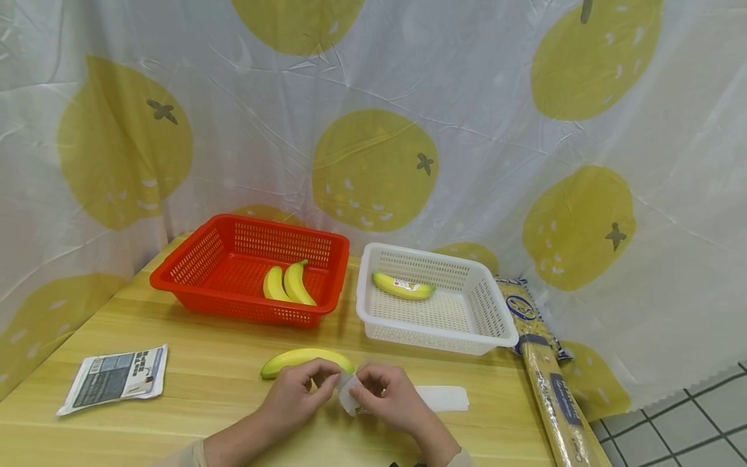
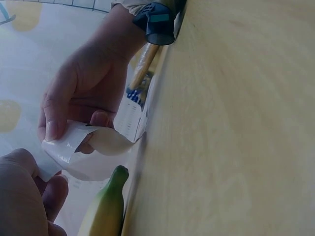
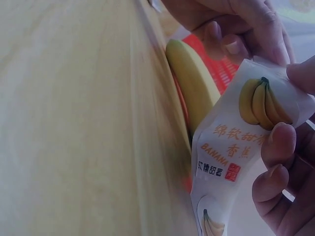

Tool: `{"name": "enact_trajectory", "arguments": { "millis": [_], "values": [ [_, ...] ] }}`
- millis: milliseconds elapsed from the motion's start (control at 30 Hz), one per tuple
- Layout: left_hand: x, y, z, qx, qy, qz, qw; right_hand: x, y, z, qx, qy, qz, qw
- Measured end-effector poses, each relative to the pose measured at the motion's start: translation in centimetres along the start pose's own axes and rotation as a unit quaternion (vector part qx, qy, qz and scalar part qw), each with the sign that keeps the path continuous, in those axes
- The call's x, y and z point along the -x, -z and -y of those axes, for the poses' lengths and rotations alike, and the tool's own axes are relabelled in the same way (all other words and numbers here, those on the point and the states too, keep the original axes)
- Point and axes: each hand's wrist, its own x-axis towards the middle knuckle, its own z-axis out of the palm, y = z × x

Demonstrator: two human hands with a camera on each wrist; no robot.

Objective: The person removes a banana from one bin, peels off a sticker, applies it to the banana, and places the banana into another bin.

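A white strip of banana labels [image 3: 224, 130], printed with bananas and lettering, is stretched between both hands low in the head view. My left hand [image 1: 294, 395] pinches its near end between thumb and fingertips. With thumb and fingers, my right hand [image 1: 397, 399] grips the strip a little further along. The strip's flat tail [image 1: 443, 397] lies on the table to the right of that hand. Just beyond the left fingers rests a single yellow banana [image 1: 300, 357], greenish at its tip, with no label visible on it. Whether a label is lifting off the strip cannot be told.
Two bananas [image 1: 296, 285] lie in a red basket [image 1: 245, 308] at the back left. One labelled banana [image 1: 388, 284] is in the white basket [image 1: 432, 337] beside it. A printed packet [image 1: 117, 379] lies at left; packs of pasta [image 1: 551, 389] line the right edge.
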Motion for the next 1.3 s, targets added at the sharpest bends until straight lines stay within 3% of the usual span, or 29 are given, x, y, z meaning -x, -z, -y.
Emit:
{"name": "enact_trajectory", "arguments": {
  "millis": [933, 1300],
  "values": [
    [-0.04, 0.04, -0.16, 0.009, 0.003, -0.001, 1.0, 0.02, 0.24, -0.17, 0.024, 0.024, 0.006, 0.9994],
    [0.02, 0.05, -0.06, 0.014, 0.008, -0.006, 0.9998, 0.19, 0.42, -0.29, 0.021, -0.025, 0.016, 0.9993]
  ]
}}
